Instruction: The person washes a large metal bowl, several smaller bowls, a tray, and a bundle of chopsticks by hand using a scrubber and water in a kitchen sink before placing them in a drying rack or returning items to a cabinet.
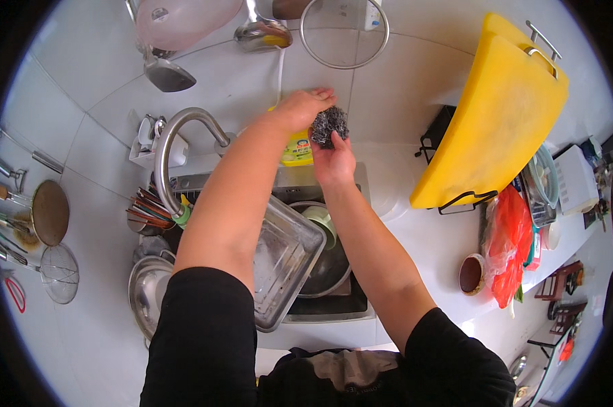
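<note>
My right hand point(334, 160) holds a dark steel wool scourer point(329, 127), its thumb lying on the near side. Just to the left, my left hand point(304, 109) is held palm down with its fingers stretched out over the top of a yellow dish soap bottle point(297, 151); the bottle's top and whatever the palm touches are hidden. Below my arms is a steel sink point(332, 314). A rectangular metal tray point(291, 259) rests tilted over it, partly covered by my left arm. Beside the tray, a green cup point(320, 224) sits in a round metal basin point(332, 269).
A curved faucet point(166, 152) rises left of my left arm, near chopsticks point(151, 208) and a steel pot point(146, 290). Yellow cutting boards point(489, 117) lean in a black rack at right. Utensils, including a spatula point(168, 75), hang on the wall. A red plastic bag point(507, 244) lies at right.
</note>
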